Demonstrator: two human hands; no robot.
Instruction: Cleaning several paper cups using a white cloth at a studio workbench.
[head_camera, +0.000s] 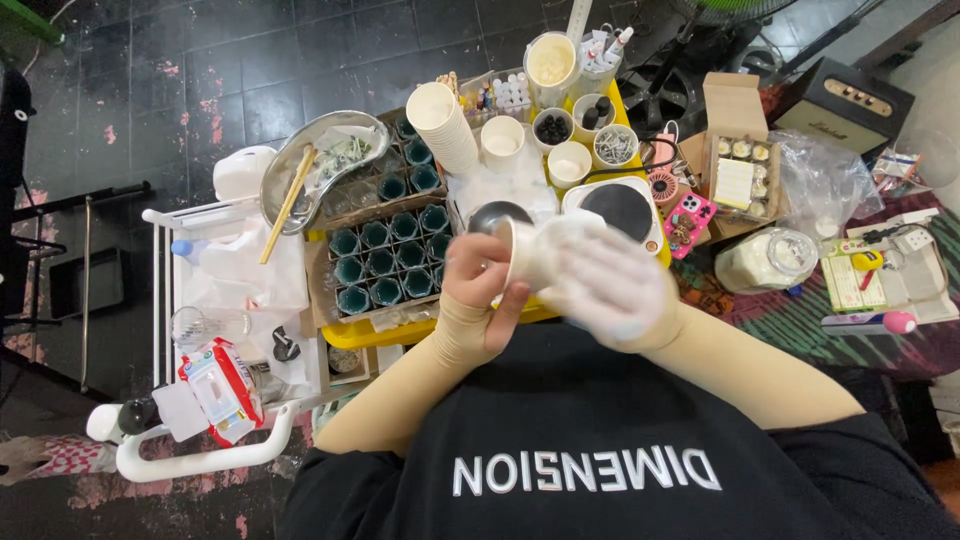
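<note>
Your left hand (478, 285) closes its grip round a white paper cup (527, 253), held over the yellow desk (385, 331). Your right hand (605, 285), motion-blurred, presses against the cup; its grip can't be told. Wiping looks underway, judging so; stacked white paper cups (447, 125) remain.

Even, fairly bright light falls from above, with soft, short shadows. The dark floor (200, 70) tiles carry a dull sheen, and the steel tray (300, 165) at the left glints. The right hand (605, 285) is smeared by motion blur and nearly washed out white; the left hand (480, 290) is sharper. Wide-angle bending curves the lines toward the edges.
</note>
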